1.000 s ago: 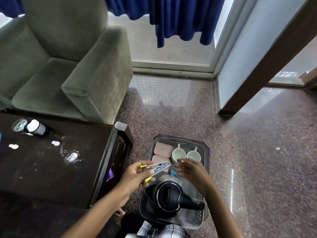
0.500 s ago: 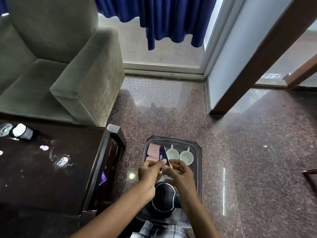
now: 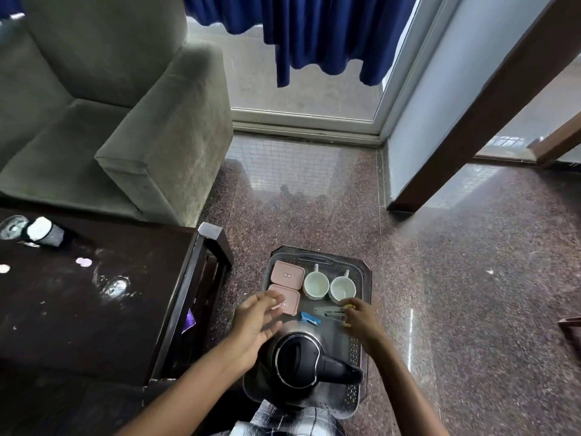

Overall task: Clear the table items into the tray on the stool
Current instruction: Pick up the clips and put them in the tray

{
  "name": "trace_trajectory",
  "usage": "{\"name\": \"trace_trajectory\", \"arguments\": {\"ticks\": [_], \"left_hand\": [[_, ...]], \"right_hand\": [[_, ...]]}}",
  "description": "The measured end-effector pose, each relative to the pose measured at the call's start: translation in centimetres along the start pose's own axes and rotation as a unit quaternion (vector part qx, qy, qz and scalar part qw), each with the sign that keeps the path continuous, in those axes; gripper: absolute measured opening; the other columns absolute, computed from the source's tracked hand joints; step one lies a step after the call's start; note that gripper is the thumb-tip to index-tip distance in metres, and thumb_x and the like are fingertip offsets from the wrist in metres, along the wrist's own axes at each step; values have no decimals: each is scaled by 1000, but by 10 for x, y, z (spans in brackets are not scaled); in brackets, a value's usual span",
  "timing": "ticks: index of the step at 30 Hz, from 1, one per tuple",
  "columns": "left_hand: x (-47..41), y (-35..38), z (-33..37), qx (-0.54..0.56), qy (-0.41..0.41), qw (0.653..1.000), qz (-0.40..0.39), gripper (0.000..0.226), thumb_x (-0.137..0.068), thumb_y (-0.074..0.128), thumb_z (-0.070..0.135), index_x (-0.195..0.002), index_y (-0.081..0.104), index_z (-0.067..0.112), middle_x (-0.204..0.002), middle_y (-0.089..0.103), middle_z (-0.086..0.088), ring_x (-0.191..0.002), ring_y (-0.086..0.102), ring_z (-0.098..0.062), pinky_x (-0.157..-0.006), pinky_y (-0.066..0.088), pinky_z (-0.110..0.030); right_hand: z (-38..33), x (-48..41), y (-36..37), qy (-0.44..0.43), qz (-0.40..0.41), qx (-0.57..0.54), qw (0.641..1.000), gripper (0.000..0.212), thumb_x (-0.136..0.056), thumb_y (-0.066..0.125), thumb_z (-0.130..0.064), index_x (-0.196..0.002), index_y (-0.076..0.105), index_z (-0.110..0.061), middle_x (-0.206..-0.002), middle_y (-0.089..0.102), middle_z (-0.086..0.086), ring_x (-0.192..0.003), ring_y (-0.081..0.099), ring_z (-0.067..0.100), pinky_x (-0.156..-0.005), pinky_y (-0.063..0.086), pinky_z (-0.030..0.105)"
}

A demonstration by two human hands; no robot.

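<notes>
A grey perforated tray [image 3: 365,278] sits low in front of me, beside the dark table [image 3: 94,309]. In it are two pink lidded boxes [image 3: 287,275], two white cups [image 3: 316,285], a blue clip [image 3: 309,319], a black-lidded kettle [image 3: 298,361] and silver clips with yellow ends [image 3: 330,312]. My right hand [image 3: 361,320] is down in the tray, its fingers curled over the yellow ends of the silver clips. Over the tray's left side, above the nearer pink box, my left hand [image 3: 256,324] hovers with spread fingers and holds nothing. A torch-like object [image 3: 41,234] and small pale discs [image 3: 84,262] lie on the table.
A grey-green armchair [image 3: 141,136] stands behind the table. Blue curtains [image 3: 314,33] hang over a glass door, and a brown door frame [image 3: 471,121] slants at the right. Polished stone floor surrounds the tray. The stool beneath the tray is hidden.
The silver clips passed from my left hand to my right and now lie in the tray next to the blue clip. My left hand has let go and spread open.
</notes>
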State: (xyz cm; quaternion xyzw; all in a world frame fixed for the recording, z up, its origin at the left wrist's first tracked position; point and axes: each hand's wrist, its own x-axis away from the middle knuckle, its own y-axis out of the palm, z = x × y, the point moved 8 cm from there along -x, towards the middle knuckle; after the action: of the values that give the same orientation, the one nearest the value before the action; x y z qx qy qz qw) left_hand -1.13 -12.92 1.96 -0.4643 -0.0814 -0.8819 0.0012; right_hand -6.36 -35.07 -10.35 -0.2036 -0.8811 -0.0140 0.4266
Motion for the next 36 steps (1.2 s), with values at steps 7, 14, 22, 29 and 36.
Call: {"name": "trace_trajectory", "arguments": {"ticks": [7, 14, 22, 29, 36], "left_hand": [[5, -29, 3, 34, 12, 999, 17, 22, -91, 45, -1, -83, 61, 12, -71, 73, 1, -76, 61, -17, -68, 45, -29], [6, -52, 2, 46, 20, 998, 43, 22, -91, 45, 0, -84, 60, 13, -74, 72, 1, -71, 64, -13, -66, 46, -26], [11, -55, -2, 37, 17, 998, 45, 22, -91, 44, -1, -84, 60, 13, -70, 73, 2, -71, 64, -14, -67, 46, -27], [15, -60, -2, 31, 21, 998, 47, 22, -92, 44, -1, -87, 61, 12, -79, 72, -2, -77, 63, -17, -68, 47, -28], [13, -63, -9, 35, 13, 998, 48, 21, -92, 44, 0, -87, 61, 13, -71, 74, 2, -73, 64, -15, -68, 48, -28]], "right_hand": [[44, -50, 26, 107, 32, -64, 992, 27, -91, 32, 5, -85, 55, -9, -54, 46, 2, -37, 44, 7, -45, 39, 19], [58, -67, 35, 125, 82, -98, 984, 26, -88, 39, 6, -102, 53, -11, -96, 57, 13, -70, 52, 21, -54, 42, 28], [60, -63, 35, 115, 103, -129, 980, 18, -84, 44, 9, -88, 54, -5, -88, 53, 14, -65, 48, 18, -55, 42, 27], [61, -65, 39, 126, 84, -106, 983, 22, -80, 46, 6, -67, 46, -12, -68, 42, 7, -59, 37, 18, -53, 31, 24], [56, -62, 37, 115, 76, -102, 985, 22, -84, 42, 7, -73, 49, -11, -78, 51, 11, -71, 48, 22, -57, 41, 27]]}}
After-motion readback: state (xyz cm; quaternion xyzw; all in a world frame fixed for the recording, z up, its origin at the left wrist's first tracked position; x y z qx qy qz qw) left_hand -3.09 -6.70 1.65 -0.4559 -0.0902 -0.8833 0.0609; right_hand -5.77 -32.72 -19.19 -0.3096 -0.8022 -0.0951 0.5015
